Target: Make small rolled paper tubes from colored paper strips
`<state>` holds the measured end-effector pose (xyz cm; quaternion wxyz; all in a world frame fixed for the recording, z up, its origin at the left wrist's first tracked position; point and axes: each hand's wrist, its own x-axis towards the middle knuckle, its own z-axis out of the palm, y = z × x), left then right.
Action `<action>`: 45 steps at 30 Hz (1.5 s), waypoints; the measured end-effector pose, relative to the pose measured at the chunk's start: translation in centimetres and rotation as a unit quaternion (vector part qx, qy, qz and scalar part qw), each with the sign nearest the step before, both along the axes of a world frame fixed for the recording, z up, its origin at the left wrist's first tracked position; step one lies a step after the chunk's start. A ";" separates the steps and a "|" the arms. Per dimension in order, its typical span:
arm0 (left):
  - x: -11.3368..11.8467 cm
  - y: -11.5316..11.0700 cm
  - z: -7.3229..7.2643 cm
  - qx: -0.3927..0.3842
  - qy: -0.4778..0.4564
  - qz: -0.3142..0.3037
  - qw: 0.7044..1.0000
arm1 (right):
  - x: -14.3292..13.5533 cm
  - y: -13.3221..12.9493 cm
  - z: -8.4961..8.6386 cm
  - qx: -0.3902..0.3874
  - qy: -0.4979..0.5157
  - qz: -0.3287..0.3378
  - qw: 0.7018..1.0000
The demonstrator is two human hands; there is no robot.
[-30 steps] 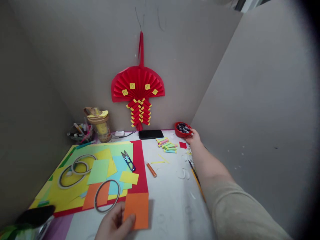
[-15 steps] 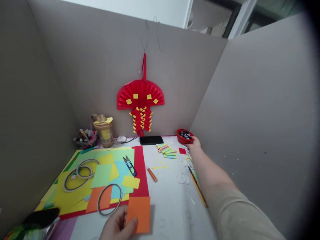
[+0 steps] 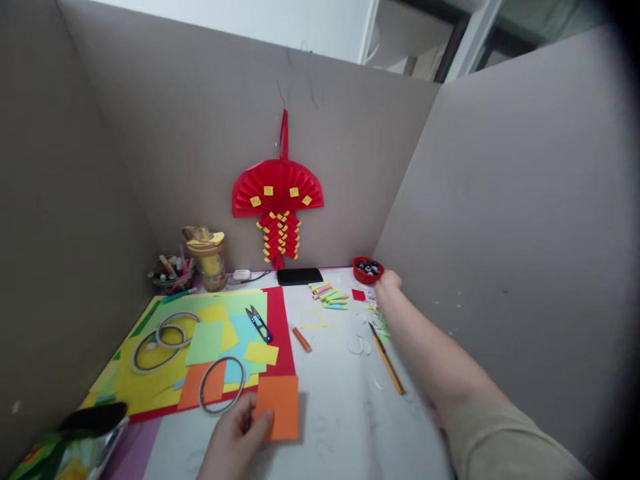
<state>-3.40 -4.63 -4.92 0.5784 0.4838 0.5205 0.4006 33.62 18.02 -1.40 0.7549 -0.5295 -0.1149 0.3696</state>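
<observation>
Left hand [image 3: 240, 430] pinches orange card [image 3: 281, 403], thumb on top, near front of desk. Right hand [image 3: 389, 280] at right side of red bowl [image 3: 364, 277], far right corner; fingers mostly hidden, can't tell if gripping. Bowl holds dark round pieces. Scraps [image 3: 383, 325] crowd right forearm; pencil [image 3: 387, 360] just left of it. Rolls [image 3: 329, 295] and 1 red square [image 3: 359, 295] near bowl. Phone [image 3: 300, 277] by back wall. 1 ring [image 3: 201, 388] just left of card, 2 more overlapping on paper stack [image 3: 285, 320]. Snips [image 3: 259, 325] also on stack.
</observation>
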 end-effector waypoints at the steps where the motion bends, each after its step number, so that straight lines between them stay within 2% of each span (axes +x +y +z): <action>1: 0.0 -0.1 -0.1 0.010 0.008 0.014 1.000 | -1.1 -1.1 0.2 -0.004 -0.003 -0.004 1.000; 3: 0.1 -0.2 -0.3 0.026 0.023 0.043 0.998 | -3.9 -4.0 0.4 -0.004 0.007 0.028 1.000; 4: 0.2 -0.3 -0.3 0.032 0.026 0.056 0.998 | -5.5 -5.8 0.4 -0.002 0.009 0.067 0.998; 7: 0.3 -0.5 -0.4 0.045 0.030 0.100 0.994 | -10.4 -12.2 0.6 -0.009 -0.015 0.264 0.964; 9: 0.3 -0.4 -0.5 0.067 0.046 0.100 0.992 | -13.2 -16.2 1.0 -0.012 -0.031 0.339 0.940; 12: 0.2 -0.5 -0.6 0.100 0.051 0.100 0.989 | -16.1 -20.4 1.6 -0.017 -0.013 0.396 0.918; 15: 0.3 -0.6 -0.5 0.126 0.039 0.099 0.986 | -17.6 -22.7 1.9 -0.024 0.027 0.388 0.921; 19: 1.1 -0.6 -0.1 0.142 0.022 0.102 0.984 | -18.1 -23.8 0.8 0.009 0.032 0.340 0.940; 22: 2.4 -0.3 0.2 0.119 0.042 0.117 0.985 | -17.7 -23.6 -0.9 0.030 -0.078 0.304 0.949; 24: 3.3 -0.3 0.0 0.115 0.056 0.108 0.986 | -17.5 -23.3 -2.1 0.046 -0.165 0.283 0.944; 27: 4.3 -0.5 -0.9 0.154 0.053 0.061 0.985 | -17.3 -23.0 -3.5 0.059 -0.214 0.325 0.920; 30: 4.3 -0.8 -1.7 0.180 0.076 -0.024 0.980 | -17.1 -23.0 -4.0 0.071 -0.213 0.391 0.893; 32: 3.7 -0.8 -1.5 0.193 0.099 -0.050 0.975 | -16.5 -22.9 -3.9 0.071 -0.213 0.381 0.897; 33: 3.1 -0.6 -1.2 0.208 0.112 -0.032 0.971 | -16.2 -22.8 -3.7 0.063 -0.211 0.364 0.905; 35: 1.8 -0.1 -0.4 0.226 0.143 0.043 0.963 | -15.3 -22.5 -3.4 0.041 -0.207 0.339 0.917; 37: 0.2 0.6 0.5 0.229 0.178 0.091 0.953 | -14.6 -22.4 -3.2 0.014 -0.214 0.348 0.913; 41: -2.9 1.8 1.3 0.208 0.266 0.153 0.929 | -14.4 -22.5 -3.7 -0.019 -0.260 0.411 0.873; 43: -4.2 2.3 1.4 0.215 0.352 0.163 0.896 | -14.6 -22.5 -4.4 -0.026 -0.307 0.429 0.849; 45: -5.1 2.6 1.5 0.250 0.430 0.143 0.856 | -14.7 -22.2 -5.1 -0.041 -0.380 0.421 0.822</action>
